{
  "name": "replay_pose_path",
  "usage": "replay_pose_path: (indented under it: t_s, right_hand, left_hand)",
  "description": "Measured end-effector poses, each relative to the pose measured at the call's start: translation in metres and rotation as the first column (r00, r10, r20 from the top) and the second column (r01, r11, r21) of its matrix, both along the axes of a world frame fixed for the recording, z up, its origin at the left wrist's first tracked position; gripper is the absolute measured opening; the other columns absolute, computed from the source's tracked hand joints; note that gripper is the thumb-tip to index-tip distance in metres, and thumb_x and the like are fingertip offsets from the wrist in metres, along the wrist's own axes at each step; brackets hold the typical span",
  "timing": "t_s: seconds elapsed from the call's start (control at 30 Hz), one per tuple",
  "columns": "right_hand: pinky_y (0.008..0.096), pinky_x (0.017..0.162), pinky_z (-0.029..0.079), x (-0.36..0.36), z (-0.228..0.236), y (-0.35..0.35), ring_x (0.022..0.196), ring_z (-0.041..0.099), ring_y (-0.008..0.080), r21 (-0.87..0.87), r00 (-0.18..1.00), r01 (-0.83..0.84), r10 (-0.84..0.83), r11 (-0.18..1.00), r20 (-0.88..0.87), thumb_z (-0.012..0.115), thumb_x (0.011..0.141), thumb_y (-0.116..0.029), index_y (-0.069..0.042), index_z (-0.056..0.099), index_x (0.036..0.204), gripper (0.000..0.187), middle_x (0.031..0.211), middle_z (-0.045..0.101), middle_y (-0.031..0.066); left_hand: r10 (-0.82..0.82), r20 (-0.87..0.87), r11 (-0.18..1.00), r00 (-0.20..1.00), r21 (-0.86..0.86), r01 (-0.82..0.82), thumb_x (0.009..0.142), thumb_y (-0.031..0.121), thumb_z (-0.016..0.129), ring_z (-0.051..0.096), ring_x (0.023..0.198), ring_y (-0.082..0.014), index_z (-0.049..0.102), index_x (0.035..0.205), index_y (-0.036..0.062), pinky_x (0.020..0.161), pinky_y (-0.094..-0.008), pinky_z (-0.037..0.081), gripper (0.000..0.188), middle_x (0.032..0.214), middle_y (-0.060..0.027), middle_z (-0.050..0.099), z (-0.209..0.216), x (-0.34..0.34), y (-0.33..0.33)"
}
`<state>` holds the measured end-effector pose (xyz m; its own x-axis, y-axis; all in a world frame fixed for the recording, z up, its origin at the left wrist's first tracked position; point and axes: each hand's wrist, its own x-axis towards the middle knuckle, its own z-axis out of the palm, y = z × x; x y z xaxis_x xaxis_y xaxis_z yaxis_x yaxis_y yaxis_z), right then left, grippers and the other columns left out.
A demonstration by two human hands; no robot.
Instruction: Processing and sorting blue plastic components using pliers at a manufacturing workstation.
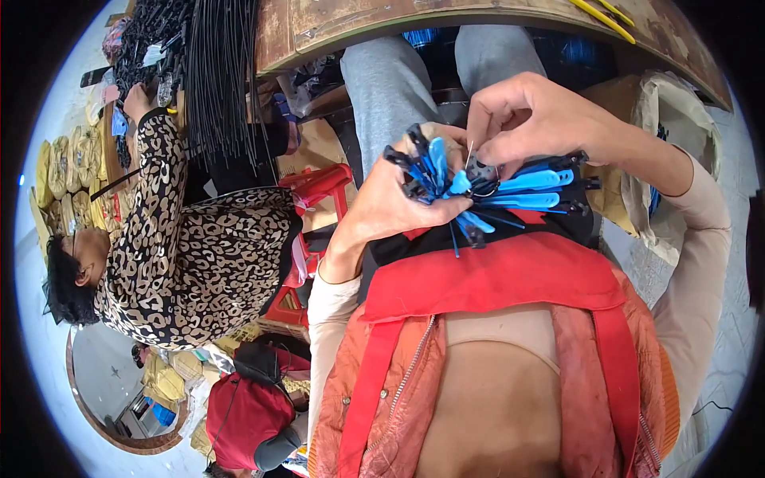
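Note:
In front of my chest is a bundle of blue and black plastic ribs (532,199), looking like an umbrella frame. The ribs fan out on both sides of a small dark round hub (481,175). My left hand (406,191) is closed round the left part of the bundle, its thumb along the near side of the hub. From above, my right hand (534,119) pinches a thin wire (470,156) at the hub, fingertips close together. The fingers partly hide where the wire meets the hub.
A wooden table (358,25) with yellow-handled pliers (604,19) is ahead. Long black rods (221,80) hang over its left side. To the left, a person in a leopard-print top (199,255) works near a red stool (323,187). A pale sack (677,119) stands at right.

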<state>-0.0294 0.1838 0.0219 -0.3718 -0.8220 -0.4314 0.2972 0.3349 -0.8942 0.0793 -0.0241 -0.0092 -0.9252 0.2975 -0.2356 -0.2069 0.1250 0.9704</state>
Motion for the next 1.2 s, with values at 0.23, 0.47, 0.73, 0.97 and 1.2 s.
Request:
replay_pose_path:
  t_s: [0.23, 0.47, 0.73, 0.97, 1.2]
  right_hand:
    - [0.0227, 0.068, 0.052, 0.007, 0.001, 0.001, 0.072, 0.063, 0.0079, -0.022, 0.999, 0.023, -0.022, 0.999, 0.029, 0.074, 0.08, -0.008, 0.001, 0.068, 0.087, 0.013, 0.079, 0.067, 0.0037]
    - [0.0221, 0.068, 0.05, 0.004, -0.005, 0.005, 0.076, 0.063, 0.0071, -0.097, 0.999, 0.005, -0.001, 0.995, 0.038, 0.074, 0.081, -0.007, 0.001, 0.07, 0.087, 0.011, 0.081, 0.07, 0.0046]
    - [0.0223, 0.069, 0.049, 0.001, -0.003, 0.001, 0.076, 0.063, 0.0063, -0.132, 0.995, -0.103, 0.099, 0.986, -0.031, 0.074, 0.082, -0.008, 0.0, 0.069, 0.087, 0.011, 0.082, 0.07, 0.0034]
    - [0.0251, 0.075, 0.05, -0.004, -0.01, -0.005, 0.078, 0.063, 0.0092, -0.257, 0.965, -0.224, 0.177, 0.94, -0.194, 0.07, 0.085, -0.011, 0.002, 0.068, 0.09, 0.014, 0.083, 0.069, 0.0058]
    - [0.0373, 0.099, 0.041, 0.0, -0.035, 0.012, 0.111, 0.056, 0.0238, -0.506, 0.82, 0.154, 0.176, 0.849, 0.545, 0.071, 0.08, -0.04, 0.007, 0.05, 0.127, 0.07, 0.117, 0.058, 0.0179]
  left_hand:
    - [-0.082, 0.004, 0.996, 0.997, -0.02, 0.082, 0.067, 0.002, 0.079, 0.057, 0.082, -0.0059, 0.059, 0.094, 0.0065, 0.073, -0.0222, 0.048, 0.034, 0.092, 0.0024, 0.062, -0.015, 0.004, -0.005]
    - [-0.082, 0.009, 0.996, 0.997, 0.034, 0.081, 0.067, 0.004, 0.08, 0.057, 0.082, -0.0055, 0.059, 0.094, 0.0067, 0.073, -0.022, 0.048, 0.035, 0.09, 0.0016, 0.063, -0.02, 0.002, -0.005]
    - [-0.064, 0.046, 0.998, 0.997, 0.011, 0.063, 0.066, 0.005, 0.081, 0.055, 0.075, -0.0058, 0.056, 0.091, 0.0065, 0.066, -0.0229, 0.047, 0.035, 0.083, 0.0022, 0.059, -0.001, 0.001, -0.003]
    - [-0.119, 0.071, 0.993, 0.99, 0.015, 0.118, 0.066, 0.004, 0.081, 0.056, 0.073, -0.0047, 0.057, 0.095, 0.0068, 0.064, -0.023, 0.046, 0.038, 0.081, 0.0025, 0.061, -0.002, -0.003, -0.004]
    - [0.097, 0.015, 0.973, 0.995, 0.207, -0.098, 0.067, -0.001, 0.079, 0.062, 0.08, -0.0074, 0.062, 0.096, 0.0025, 0.069, -0.0236, 0.049, 0.034, 0.087, -0.0034, 0.067, -0.011, 0.012, -0.005]
